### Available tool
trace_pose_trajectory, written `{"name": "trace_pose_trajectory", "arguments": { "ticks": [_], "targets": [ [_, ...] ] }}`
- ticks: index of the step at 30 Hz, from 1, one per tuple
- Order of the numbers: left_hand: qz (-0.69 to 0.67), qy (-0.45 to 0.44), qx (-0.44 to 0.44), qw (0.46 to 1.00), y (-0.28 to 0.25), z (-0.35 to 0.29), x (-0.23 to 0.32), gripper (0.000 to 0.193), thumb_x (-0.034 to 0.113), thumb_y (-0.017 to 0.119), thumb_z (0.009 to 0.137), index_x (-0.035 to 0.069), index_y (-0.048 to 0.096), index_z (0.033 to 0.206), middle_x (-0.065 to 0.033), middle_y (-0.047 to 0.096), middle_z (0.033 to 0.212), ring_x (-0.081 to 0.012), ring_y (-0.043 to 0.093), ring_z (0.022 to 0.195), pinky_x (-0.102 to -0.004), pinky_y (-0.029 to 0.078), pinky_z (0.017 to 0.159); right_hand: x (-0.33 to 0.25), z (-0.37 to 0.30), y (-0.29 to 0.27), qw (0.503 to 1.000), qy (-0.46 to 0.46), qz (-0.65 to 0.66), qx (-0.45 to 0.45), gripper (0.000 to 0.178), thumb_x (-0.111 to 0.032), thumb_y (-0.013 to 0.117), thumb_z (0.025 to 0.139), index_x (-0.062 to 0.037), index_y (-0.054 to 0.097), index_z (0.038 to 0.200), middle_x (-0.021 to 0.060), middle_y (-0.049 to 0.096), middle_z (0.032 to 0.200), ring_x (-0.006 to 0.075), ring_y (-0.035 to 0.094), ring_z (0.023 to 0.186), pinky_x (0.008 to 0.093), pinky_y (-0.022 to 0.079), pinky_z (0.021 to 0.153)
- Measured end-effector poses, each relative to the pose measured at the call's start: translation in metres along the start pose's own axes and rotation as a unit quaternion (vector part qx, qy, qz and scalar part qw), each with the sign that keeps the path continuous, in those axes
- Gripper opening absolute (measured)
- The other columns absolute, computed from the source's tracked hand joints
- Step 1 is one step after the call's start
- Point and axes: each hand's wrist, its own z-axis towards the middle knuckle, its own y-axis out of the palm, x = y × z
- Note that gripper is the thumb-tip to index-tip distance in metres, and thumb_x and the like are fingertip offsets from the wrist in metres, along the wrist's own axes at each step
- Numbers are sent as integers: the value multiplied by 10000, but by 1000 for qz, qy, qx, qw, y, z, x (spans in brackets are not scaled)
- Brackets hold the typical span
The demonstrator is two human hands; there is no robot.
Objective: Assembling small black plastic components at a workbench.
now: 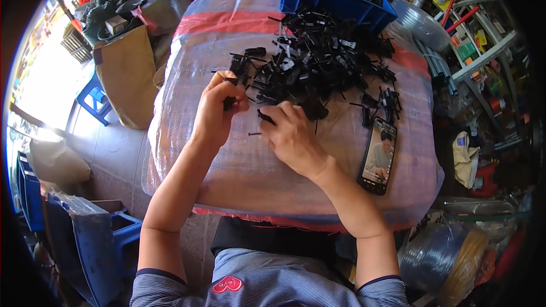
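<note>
My left hand point(211, 115) is closed around a small black plastic part point(229, 102), pinched between thumb and fingers above the table's left half. Just to its right, my right hand point(296, 136) has its fingers curled on another small black plastic part point(265, 117); most of that part is hidden by the fingers. The two hands are apart. Beyond them spreads a large heap of black plastic parts point(318, 59), some with thin rods sticking out. A few similar parts point(242, 63) lie beside the heap, close to my left hand.
A translucent woven sheet with red bands point(227, 179) covers the table. At the right lies a lit phone point(377, 159), below several loose black parts point(388, 99). A blue crate point(335, 1) stands at the far edge. Blue stools point(94, 99) and a wire spool point(438, 261) flank the table.
</note>
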Motion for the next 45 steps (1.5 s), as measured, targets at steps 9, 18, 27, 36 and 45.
{"name": "trace_pose_trajectory", "arguments": {
  "ticks": [9, 18, 27, 36, 45],
  "targets": [
    [218, -42, -111, 969, 16, -15, -16, 221, 166, 715, 738, 16, 643, 883, 4, 562, 701, -82, 502, 606, -214, 406, 599, 16, -14, -34, 829, 217, 497, 134, 142, -125, 547, 893, -32, 511, 994, 42, 602, 1011, 41, 494, 813, 184, 410, 704],
    [302, 51, -157, 939, 14, -20, -14, 179, 111, 721, 740, -12, 637, 841, -21, 576, 757, -94, 527, 690, -229, 419, 620, 16, -15, -30, 841, 189, 473, 182, 122, -102, 567, 877, -29, 584, 974, 9, 579, 908, 43, 496, 755, 158, 399, 649],
    [444, 325, -134, 824, 29, -34, -17, 208, 12, 707, 680, -23, 645, 875, -101, 597, 792, -176, 582, 670, -262, 452, 586, 20, -17, -18, 713, 246, 649, 101, 144, -156, 589, 870, -27, 554, 923, 22, 559, 976, 51, 495, 812, 201, 403, 757],
    [201, 50, -51, 977, 9, -14, -8, 175, 173, 666, 788, 14, 646, 858, -60, 608, 713, -98, 534, 631, -210, 392, 581, -1, -7, -32, 954, 61, 244, 160, 428, -134, 670, 773, -11, 501, 1147, 94, 552, 987, 183, 549, 862, 275, 464, 752],
    [144, -61, -121, 980, 19, -23, -26, 196, 198, 654, 799, 5, 630, 818, -39, 603, 679, -92, 519, 607, -214, 396, 588, 1, -11, -17, 981, 2, -32, 190, 465, -55, 696, 682, 23, 504, 1099, 95, 510, 840, 228, 529, 745, 321, 472, 664]
  ]
}}
